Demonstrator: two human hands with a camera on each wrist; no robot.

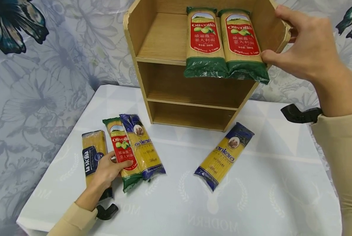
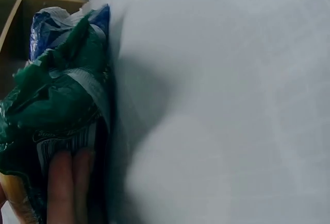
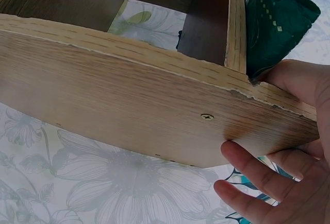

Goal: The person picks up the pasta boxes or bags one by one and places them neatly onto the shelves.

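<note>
My left hand [image 1: 108, 171] grips a red-labelled Olivoila spaghetti pack [image 1: 123, 144], thumb across its front. In the left wrist view, two fingers [image 2: 61, 188] lie against its barcode side, by the crumpled green end [image 2: 56, 100]. A blue-and-yellow Ankara pasta pack [image 1: 143, 147] overlaps its right edge, and a La Sicilia pack [image 1: 90, 157] lies to its left, partly behind the hand. My right hand [image 1: 314, 49] holds the right side panel of the wooden shelf [image 1: 161, 36]. Its thumb [image 3: 291, 80] is at the panel's front edge, beside a green pack end; other fingers are on the outer face.
Two more Olivoila packs, a left one [image 1: 206, 42] and a right one [image 1: 242, 39], lie side by side on the top shelf, green ends overhanging. Another Ankara pack [image 1: 224, 155] lies on the white-covered table [image 1: 170, 209], in front of the shelf. Behind hangs floral cloth [image 1: 46, 91].
</note>
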